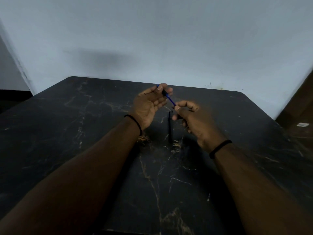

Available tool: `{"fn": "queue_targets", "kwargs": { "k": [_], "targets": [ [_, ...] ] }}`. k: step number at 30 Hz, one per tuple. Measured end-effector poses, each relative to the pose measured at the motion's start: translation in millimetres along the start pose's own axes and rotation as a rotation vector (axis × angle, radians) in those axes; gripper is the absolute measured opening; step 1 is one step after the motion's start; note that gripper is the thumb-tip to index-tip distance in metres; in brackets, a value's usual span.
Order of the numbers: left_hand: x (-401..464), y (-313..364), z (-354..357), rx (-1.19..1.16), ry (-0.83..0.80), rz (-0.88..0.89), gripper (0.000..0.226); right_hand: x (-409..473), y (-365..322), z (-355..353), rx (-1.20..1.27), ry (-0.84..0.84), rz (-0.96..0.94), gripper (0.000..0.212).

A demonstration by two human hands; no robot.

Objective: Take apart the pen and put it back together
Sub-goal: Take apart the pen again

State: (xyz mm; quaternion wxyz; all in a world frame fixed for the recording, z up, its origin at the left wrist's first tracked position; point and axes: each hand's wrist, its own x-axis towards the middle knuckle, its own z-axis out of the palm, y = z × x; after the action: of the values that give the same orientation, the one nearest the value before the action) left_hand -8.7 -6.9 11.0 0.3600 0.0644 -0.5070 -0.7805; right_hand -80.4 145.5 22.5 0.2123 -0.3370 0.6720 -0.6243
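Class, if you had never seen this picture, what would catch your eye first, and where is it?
Two hands meet above the table's middle: the left hand grips a pen piece, and the right hand pinches its blue refill. Below them a dark pen part lies on the black marble table.

Dark marble-look table [84,133] with pale veins, matt painted wall [152,31]
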Motion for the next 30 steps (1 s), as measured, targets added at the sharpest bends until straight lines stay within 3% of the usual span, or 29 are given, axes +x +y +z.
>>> {"fn": "queue_targets", "kwargs": {
  "k": [11, 15, 18, 23, 30],
  "targets": [
    [-1, 5, -1, -0.016, 0.117, -0.013, 0.014, 2, 0, 0, -0.024, 0.020, -0.011, 0.013],
    [-1, 7, -3, 0.101, 0.251, -0.004, 0.017, 1, -4, -1, 0.054, 0.068, -0.076, 0.011],
    [0, 5, -5, 0.408, 0.403, 0.052, 0.023, 0, -7, -2, 0.114, 0.110, -0.102, 0.012],
    [0, 2, -14, 1.256, 0.444, 0.138, 0.041, 1, -6, -5, 0.105, 0.156, -0.107, 0.014],
    [-2, -4, -13, 1.793, 0.398, 0.057, 0.038, 2, -4, -5, 0.098, 0.155, -0.098, 0.016]
  ]
}}
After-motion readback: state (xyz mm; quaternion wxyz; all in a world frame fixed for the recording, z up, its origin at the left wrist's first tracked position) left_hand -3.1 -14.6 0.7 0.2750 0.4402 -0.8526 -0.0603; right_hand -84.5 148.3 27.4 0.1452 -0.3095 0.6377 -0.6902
